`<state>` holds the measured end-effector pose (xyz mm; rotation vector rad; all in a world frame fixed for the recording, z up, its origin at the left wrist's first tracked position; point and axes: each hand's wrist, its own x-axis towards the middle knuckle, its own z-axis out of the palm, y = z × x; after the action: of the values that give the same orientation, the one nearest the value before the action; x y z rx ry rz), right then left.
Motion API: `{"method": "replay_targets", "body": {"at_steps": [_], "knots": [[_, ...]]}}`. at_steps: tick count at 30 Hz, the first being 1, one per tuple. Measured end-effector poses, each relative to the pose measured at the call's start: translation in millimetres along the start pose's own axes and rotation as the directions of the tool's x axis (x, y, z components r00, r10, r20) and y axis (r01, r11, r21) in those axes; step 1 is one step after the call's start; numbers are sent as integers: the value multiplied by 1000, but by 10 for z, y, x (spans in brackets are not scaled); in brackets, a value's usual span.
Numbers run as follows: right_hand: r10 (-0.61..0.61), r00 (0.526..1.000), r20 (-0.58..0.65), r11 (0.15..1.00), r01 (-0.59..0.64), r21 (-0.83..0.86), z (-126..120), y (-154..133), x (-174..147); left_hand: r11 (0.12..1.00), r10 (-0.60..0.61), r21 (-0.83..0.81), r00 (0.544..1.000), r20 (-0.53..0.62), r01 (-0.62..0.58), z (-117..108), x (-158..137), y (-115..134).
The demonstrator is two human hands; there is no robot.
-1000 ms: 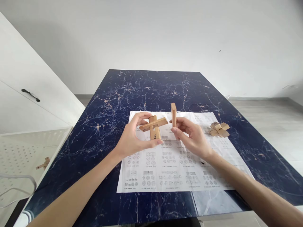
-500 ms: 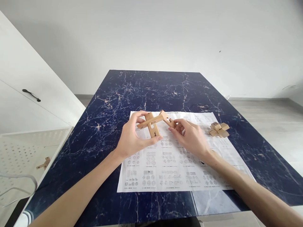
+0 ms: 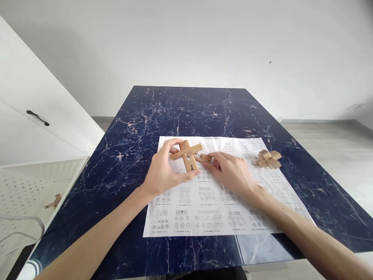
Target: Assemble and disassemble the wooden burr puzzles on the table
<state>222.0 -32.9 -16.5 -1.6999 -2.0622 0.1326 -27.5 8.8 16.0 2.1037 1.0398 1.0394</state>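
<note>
My left hand grips a wide wooden puzzle piece by its two ends, thumb at the lower end and fingers at the top. A second wooden bar lies crosswise over that piece. Between the thumb and fingers of my right hand is a notched wooden puzzle piece. Its left end reaches behind or into the crossed pieces; whether they touch I cannot tell. Below both hands lies a printed instruction sheet with rows of small diagrams.
An assembled wooden burr puzzle sits on the sheet's right side. The sheet rests on a dark blue marbled table. Left of the table, a wooden piece lies on a perforated white surface, near a white cable.
My right hand has turned and brought the notched piece lower and leftward, its left end now against or behind the crossed pieces. The left hand's hold has barely moved.
</note>
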Motion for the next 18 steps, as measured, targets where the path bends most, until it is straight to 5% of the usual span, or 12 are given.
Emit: {"method": "replay_targets", "body": {"at_steps": [6,10,14,18], "knots": [[-3,1000,-14,997,4,78,-36,-80,-18,996,63,64,997,37,-65,37,-30,-17],[64,998,-10,927,-56,371,-135,-145,-11,991,118,62,992,35,-120,54,-54,-11],[-116,976,186,794,-22,607,-224,-214,-8,978,203,43,979,15,-204,62,-83,10],[-265,937,229,742,47,668,-220,-275,-32,961,277,-10,958,71,-277,78,-107,42]]}}
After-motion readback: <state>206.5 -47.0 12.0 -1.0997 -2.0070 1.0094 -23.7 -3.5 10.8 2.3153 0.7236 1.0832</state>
